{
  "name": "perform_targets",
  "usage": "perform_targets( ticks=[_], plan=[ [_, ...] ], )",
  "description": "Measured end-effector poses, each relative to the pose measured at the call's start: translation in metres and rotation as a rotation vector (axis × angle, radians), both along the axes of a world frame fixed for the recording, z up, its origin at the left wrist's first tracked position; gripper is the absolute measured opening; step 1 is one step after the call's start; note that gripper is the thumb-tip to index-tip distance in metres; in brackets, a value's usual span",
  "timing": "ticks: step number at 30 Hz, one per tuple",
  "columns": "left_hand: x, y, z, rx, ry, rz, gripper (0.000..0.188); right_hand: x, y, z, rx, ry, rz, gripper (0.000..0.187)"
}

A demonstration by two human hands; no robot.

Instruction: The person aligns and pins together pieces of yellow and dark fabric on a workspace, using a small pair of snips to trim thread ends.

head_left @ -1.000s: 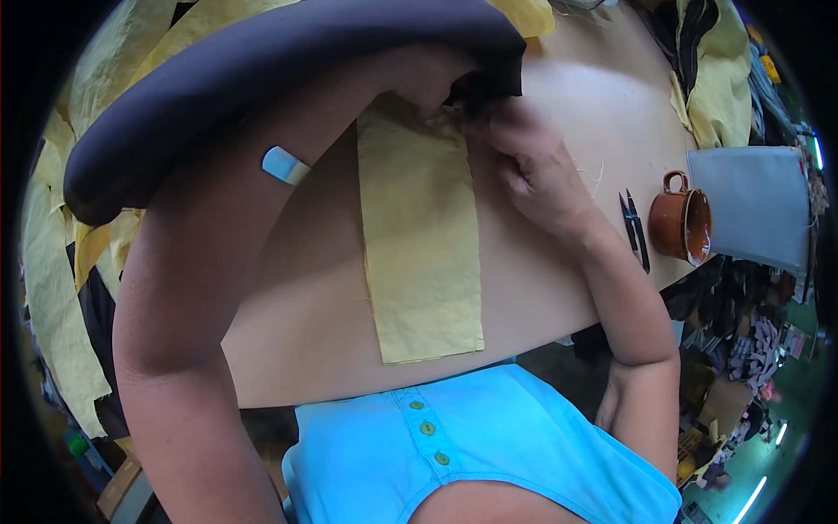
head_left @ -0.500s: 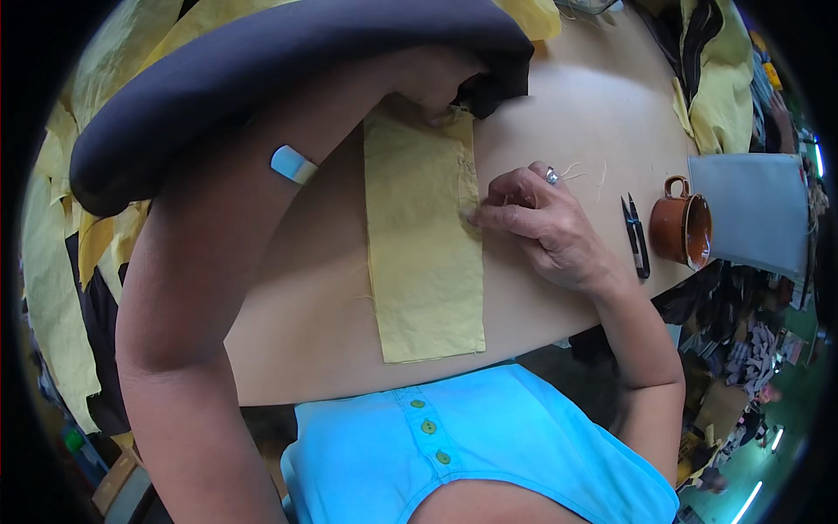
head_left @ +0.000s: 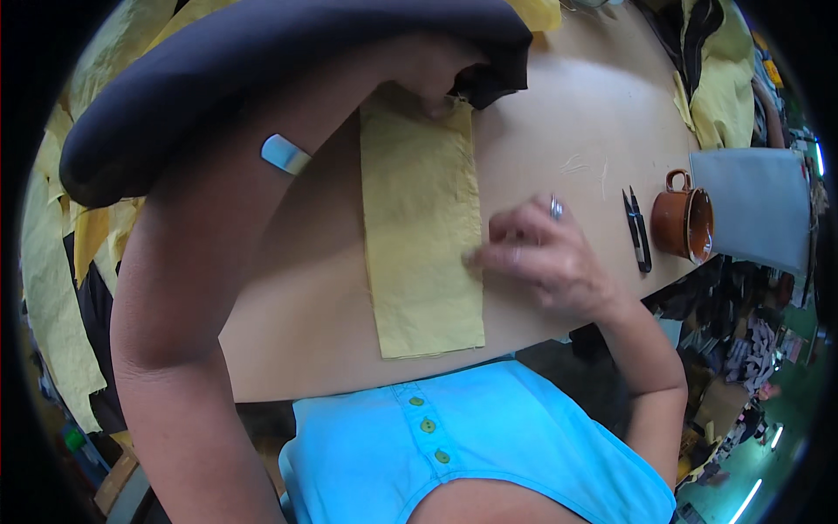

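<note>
A long yellow cloth piece (head_left: pixel 419 236) lies flat, its short lower end toward me. At its far end my left hand (head_left: pixel 428 70) is closed on the top of the yellow cloth, beside dark fabric (head_left: pixel 288 61) that drapes over the forearm. The dark fabric hides part of those fingers. My right hand (head_left: pixel 550 258), wearing a ring, is at the cloth's right edge with bent fingers. Its fingertips reach that edge, but motion smears them, so their grip is unclear.
Black thread snips (head_left: pixel 638 231) lie right of my right hand, beside a brown mug (head_left: pixel 683 220). Loose threads (head_left: pixel 576 164) are on the tabletop (head_left: pixel 576 113). A grey-white sheet (head_left: pixel 755 205) sits at the right edge. More yellow and dark fabric (head_left: pixel 724 87) is heaped far right and left.
My right hand has moved down along the cloth's right edge, toward me, and is blurred. My left hand stays at the far end; the dark fabric has shifted slightly left.
</note>
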State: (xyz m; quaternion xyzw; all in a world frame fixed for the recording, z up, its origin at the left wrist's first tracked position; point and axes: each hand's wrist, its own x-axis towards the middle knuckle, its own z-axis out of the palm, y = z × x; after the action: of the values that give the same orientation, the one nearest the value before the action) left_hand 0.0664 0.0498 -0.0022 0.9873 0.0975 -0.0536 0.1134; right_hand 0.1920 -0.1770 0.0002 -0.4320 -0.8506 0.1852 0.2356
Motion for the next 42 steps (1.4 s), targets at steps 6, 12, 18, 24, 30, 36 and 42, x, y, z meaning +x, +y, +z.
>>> perform_targets(
  ticks=[6,12,18,24,30,36,42],
  plan=[
    [-0.004,-0.002,0.007,0.026,0.009,0.016,0.048,-0.003,0.009,-0.002,0.149,-0.211,-0.129,0.038],
    [-0.003,-0.005,0.008,0.046,0.009,0.037,0.046,0.001,-0.039,0.01,0.125,-0.22,-0.028,0.033],
    [-0.008,-0.027,0.05,0.084,0.129,0.1,0.047,0.081,-0.052,0.083,0.164,-0.238,-0.806,0.035],
    [-0.011,-0.018,0.038,-0.143,0.014,0.171,0.035,0.156,-0.088,0.073,-0.082,-0.258,-0.995,0.069],
    [-0.006,-0.024,0.049,-0.183,0.168,0.264,0.045,0.159,-0.091,0.059,-0.071,-0.214,-1.054,0.068],
    [-0.01,-0.002,0.011,-0.009,0.177,0.133,0.046,0.124,-0.096,0.08,0.085,-0.448,-1.009,0.071],
    [-0.037,-0.008,0.01,0.009,0.181,0.26,0.05,0.051,-0.059,0.062,0.086,-0.255,-0.619,0.078]
  ],
)
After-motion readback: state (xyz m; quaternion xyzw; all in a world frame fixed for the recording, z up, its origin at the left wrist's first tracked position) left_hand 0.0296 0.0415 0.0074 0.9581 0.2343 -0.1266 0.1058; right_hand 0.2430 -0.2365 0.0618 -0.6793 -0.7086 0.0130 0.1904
